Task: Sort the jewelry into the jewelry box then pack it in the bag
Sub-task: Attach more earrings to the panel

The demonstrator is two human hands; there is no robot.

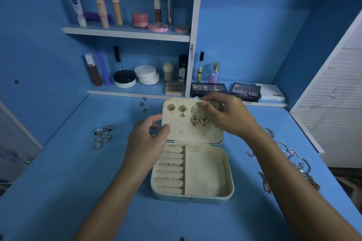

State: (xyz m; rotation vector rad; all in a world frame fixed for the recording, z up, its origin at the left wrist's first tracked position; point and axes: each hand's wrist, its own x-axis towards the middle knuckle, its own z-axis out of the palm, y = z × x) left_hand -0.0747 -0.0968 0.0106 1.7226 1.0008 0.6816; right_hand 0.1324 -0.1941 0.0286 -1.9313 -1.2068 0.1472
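Note:
An open cream jewelry box (205, 174) lies on the blue desk, its lid (188, 133) propped up. Pinned in the lid are two green earrings (176, 108), a triangular earring (195, 109) and a pair of butterfly earrings (199, 121). My left hand (147, 139) holds the lid's left edge, thumb on its inner face. At the lid's upper right corner my right hand (225, 113) has its fingers curled, pinching a small earring that is mostly hidden. The ring rolls and the large compartment hold nothing.
Several rings (102, 136) lie left of the box, small earrings (146, 105) behind it. Bracelets and necklaces (293, 160) trail along the desk's right side. Eyeshadow palettes (245, 92) and shelves of cosmetics (137, 19) stand at the back. No bag is in view.

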